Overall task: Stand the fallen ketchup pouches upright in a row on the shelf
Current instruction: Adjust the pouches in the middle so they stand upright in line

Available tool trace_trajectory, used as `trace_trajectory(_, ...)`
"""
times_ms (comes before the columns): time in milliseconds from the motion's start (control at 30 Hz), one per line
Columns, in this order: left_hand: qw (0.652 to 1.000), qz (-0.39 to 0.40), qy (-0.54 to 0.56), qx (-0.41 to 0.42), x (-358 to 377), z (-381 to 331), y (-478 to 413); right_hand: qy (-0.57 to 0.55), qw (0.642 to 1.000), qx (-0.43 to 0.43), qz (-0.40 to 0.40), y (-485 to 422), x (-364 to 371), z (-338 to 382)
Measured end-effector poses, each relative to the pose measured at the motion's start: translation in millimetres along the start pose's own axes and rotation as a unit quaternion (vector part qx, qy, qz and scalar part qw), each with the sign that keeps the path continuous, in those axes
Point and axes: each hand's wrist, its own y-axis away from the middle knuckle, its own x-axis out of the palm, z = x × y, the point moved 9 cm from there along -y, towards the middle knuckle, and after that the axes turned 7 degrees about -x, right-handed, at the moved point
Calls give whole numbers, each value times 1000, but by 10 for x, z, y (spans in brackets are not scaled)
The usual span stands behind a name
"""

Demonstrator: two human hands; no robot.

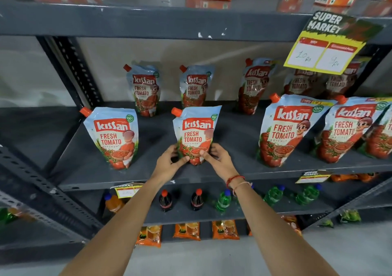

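Both hands, left hand and right hand, clamp the base of the middle front ketchup pouch, upright on the shelf; every visible pouch stands, so probably only releasing and straightening the row remain.

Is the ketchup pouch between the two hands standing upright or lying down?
Upright: the ketchup pouch stands on its base on the shelf, orange cap at top, both hands at its bottom.

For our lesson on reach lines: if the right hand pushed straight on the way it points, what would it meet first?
The right hand already touches the front middle pouch; beyond that, probably the back-row pouch, though depth is unclear.
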Motion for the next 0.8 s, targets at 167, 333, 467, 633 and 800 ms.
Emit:
trace_trajectory(167,1000,-5,-1,5,33,-30,57,-9,1000,-5,5,113,-69,-3)
trace_trajectory(333,1000,16,-11,6,44,-43,76,-16,1000,2,-3,157,-77,-8)
trace_trajectory(467,999,30,-13,7,64,-46,89,-17,1000,4,-5,162,-95,-27)
trace_trajectory(633,999,31,-22,9,96,-84,82,-3,1000,4,-4,146,-171,-32)
trace_trajectory(800,999,16,-32,17,84,-115,100,2,1000,9,-1,159,-166,-36)
